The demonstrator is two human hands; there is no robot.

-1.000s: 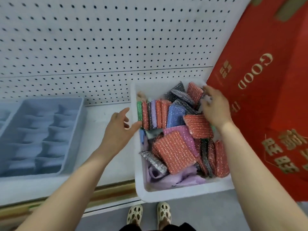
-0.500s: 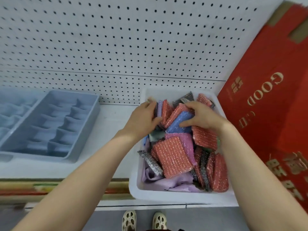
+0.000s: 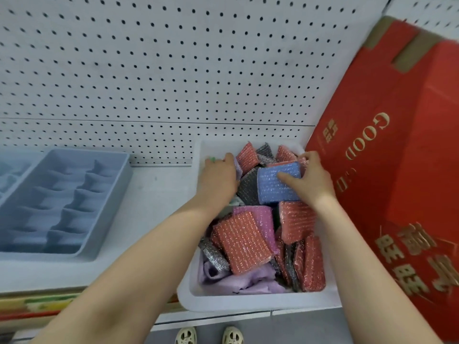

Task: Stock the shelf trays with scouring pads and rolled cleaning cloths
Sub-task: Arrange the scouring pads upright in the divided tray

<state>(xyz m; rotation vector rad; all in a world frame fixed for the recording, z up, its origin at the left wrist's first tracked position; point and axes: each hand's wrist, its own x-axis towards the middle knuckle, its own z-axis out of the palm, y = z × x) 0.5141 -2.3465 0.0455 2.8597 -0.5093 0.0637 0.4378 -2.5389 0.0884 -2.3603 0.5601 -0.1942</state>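
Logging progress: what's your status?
Right hand grips blue scouring pad. Left hand among pads, grip unclear. White tray crowded.

A shop aisle — white pegboard backing [image 3: 173, 70] above a shelf [image 3: 154, 194] with stock trays [image 3: 248, 301].

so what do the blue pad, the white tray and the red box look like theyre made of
Blue pad: soft pad in knitted mesh, glinting threads suggest metallic yarn. White tray: probably plastic, smooth matte moulded rim. Red box: likely cardboard, glossy red print, brown tape strips.
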